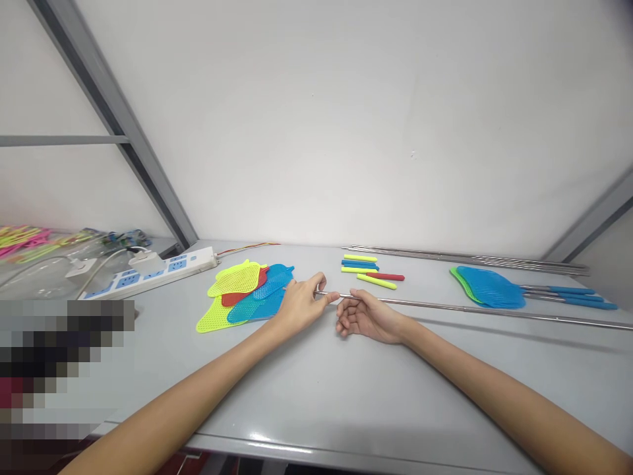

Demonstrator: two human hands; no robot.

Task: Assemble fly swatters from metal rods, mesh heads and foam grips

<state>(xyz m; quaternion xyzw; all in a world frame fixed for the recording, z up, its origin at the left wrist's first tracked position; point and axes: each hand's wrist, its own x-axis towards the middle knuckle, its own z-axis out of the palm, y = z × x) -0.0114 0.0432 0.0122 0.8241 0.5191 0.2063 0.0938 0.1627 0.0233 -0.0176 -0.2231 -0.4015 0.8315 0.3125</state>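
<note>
A long thin metal rod (435,304) runs from between my hands out past the right edge of the view. My left hand (299,305) has its thumb and forefinger around the rod's left end, beside the pile of mesh fly swatter heads. My right hand (370,318) pinches the rod between thumb and forefinger a little further along, its other fingers loosely curled. In the pile are yellow swatter heads (217,315), a red one (236,299) and blue ones (254,308); my left hand partly hides the blue ones. Behind my right hand lie yellow, blue and red handle grips (388,277).
At right lie fly swatters (489,287) with blue handles, a green head beneath. A bundle of metal rods (469,257) stretches along the wall. A white power strip (163,269) with plugs stands left. Grey frame posts (119,125) flank the table (316,402).
</note>
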